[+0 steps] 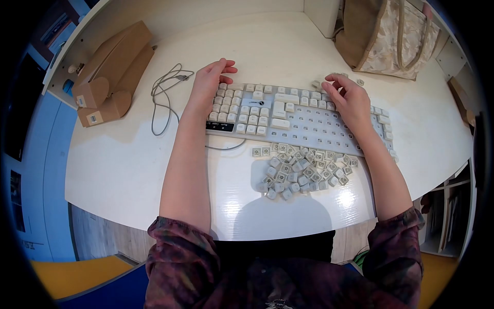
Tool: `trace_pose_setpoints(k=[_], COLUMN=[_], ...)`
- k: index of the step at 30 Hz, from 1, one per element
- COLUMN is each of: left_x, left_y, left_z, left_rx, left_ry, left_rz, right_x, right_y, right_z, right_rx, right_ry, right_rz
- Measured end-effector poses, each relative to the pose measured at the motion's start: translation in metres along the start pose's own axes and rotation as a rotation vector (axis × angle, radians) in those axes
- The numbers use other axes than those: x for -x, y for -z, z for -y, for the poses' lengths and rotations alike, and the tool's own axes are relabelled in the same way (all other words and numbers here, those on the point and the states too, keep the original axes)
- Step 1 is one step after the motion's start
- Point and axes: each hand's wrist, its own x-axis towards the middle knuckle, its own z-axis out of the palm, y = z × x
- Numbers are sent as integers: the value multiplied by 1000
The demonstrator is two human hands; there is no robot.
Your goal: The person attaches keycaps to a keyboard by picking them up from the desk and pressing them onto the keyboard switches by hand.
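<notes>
A pale keyboard (303,123) lies on the white desk, turned so its indicator strip is at the near left. Keycaps cover its left part and far rows, while bare switches show in the middle and right. My left hand (212,77) rests at the keyboard's far left corner, fingers curled and apart, holding nothing visible. My right hand (348,98) is over the far right rows, thumb and index finger close together; whether anything is between them cannot be made out. A heap of loose keycaps (303,170) lies along the near edge, some upside down. A few more lie beyond my right hand.
Cardboard holders (110,77) stand at the far left of the desk (118,175). A grey cable (165,98) is coiled beside them. A patterned bag (391,38) sits at the far right. Shelves (450,216) are below the desk's right edge.
</notes>
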Motion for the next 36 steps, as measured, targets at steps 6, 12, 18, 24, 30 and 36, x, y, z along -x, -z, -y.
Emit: trace_pose_setpoints(k=[6,12,18,24,30,36], left_x=[1,2,2,3,3,2], left_y=[0,0,-2,-4,-3,-2], left_z=[0,-1,-2,-4,-2,-1], left_rx=[5,-18,-43,-64,-73,-76], left_ry=[-3,8,1,0,-9,-14], left_rz=[6,12,14,21,17,18], right_x=[-2,12,19,18,23,19], right_y=[0,-14,-25,-25,-32,-33], right_z=[0,20,24,29,32,35], right_rx=[-240,-105,159,213,307,318], right_ry=[156,400,414,379,437,421], right_rz=[-104,28,183,202,140,136])
